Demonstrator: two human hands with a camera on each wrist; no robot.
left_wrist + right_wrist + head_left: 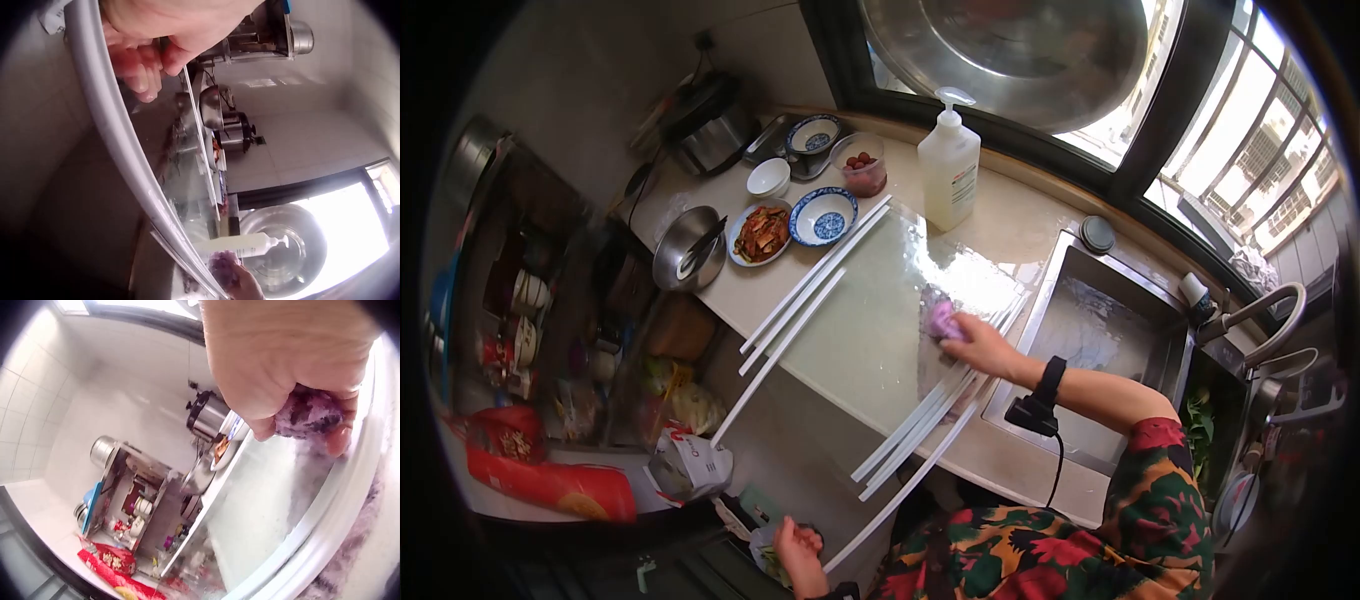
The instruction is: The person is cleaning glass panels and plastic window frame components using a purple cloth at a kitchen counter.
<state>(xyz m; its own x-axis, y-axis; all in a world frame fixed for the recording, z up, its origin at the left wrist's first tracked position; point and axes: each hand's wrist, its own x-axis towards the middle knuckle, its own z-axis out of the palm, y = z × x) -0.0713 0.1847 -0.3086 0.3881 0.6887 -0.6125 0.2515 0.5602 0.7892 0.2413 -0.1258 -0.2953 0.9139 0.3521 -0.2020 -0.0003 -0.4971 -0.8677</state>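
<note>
A purple cloth [945,320], crumpled small, is in my right hand [983,348], which grips it against a glass panel [850,310] with white side rails. The right wrist view shows my thumb and fingers curled round the purple cloth [306,414], close beside the white rail [337,506]. The panel lies on the counter and sticks out past its front edge. My left hand [798,550] hangs with fingers loosely curled near the low end of the long white rail [890,502]. In the left wrist view nothing shows between its fingers [145,78], and the rail [119,137] runs past them.
Behind the panel stands a pump bottle [949,170]. A steel sink [1090,330] is at the right. Left of the panel are a plate of food [762,235], a blue-and-white bowl [823,216] and a steel bowl [668,258]. Shelves and bags stand further left.
</note>
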